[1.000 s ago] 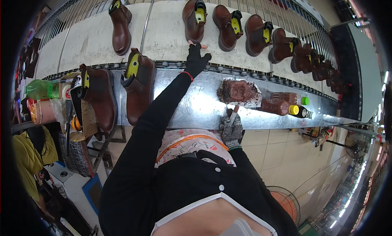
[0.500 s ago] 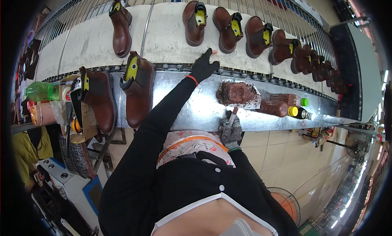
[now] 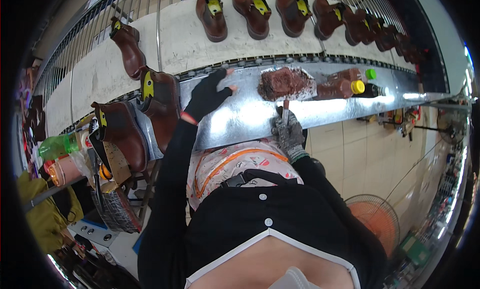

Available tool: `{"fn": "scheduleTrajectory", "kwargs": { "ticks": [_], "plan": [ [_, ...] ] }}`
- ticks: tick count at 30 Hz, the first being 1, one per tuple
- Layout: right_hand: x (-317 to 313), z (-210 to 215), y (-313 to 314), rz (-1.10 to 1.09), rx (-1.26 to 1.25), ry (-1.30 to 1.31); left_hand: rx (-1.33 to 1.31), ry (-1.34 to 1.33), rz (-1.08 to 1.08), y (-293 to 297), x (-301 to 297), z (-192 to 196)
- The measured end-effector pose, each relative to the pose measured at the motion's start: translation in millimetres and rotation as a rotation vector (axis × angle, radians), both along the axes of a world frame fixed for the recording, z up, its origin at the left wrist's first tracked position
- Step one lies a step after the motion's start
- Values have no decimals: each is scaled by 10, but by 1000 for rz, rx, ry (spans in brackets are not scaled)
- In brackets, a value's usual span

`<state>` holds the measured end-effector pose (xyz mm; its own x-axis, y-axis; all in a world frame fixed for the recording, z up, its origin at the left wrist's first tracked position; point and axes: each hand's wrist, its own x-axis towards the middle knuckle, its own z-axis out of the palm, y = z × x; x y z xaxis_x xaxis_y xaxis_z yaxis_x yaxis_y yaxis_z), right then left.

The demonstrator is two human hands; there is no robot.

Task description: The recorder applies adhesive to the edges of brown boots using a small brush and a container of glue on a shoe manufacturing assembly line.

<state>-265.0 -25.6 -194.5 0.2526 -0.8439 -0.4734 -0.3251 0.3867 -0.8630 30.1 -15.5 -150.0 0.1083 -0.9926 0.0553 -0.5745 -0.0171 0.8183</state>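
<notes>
A shiny metal bench point(image 3: 245, 111) carries a brown leather boot point(image 3: 164, 103) and a crumbly reddish-brown slab point(image 3: 284, 84). The black-gloved left hand point(image 3: 204, 95), fingers apart, is beside the boot; the grey-gloved right hand point(image 3: 289, 133), fingers clamped on a thin brown stick point(image 3: 285, 107), is near the slab.

1. Brown boot point(image 3: 166, 100): smooth leather, dark collar, a yellow patch showing inside the opening; it stands toward the left end of the metal bench point(image 3: 240, 111), opening toward the far edge, toe toward the near edge.
2. Short stick point(image 3: 285, 109): slim and brownish, held roughly upright just inside the near edge, its lower part hidden.
3. Brown pad point(image 3: 285, 84): rough, blotchy, lying flat on a stained whitish sheet point(image 3: 306, 92) near the far edge.
</notes>
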Motion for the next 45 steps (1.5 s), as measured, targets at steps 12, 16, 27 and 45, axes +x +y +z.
{"fn": "scheduleTrajectory", "kwargs": {
  "ticks": [12,16,27,45],
  "plan": [
    [106,315,-65,-195,167,-452,-157,725,466,478,1546,369],
    [114,486,85,-175,303,-393,82,1001,145,476,1769,-96],
    [45,398,100,-17,244,-247,91,850,106,317,1522,79],
    [-35,336,96,-149,182,-431,-644,820,-635,250,508,662]
  ]
}}
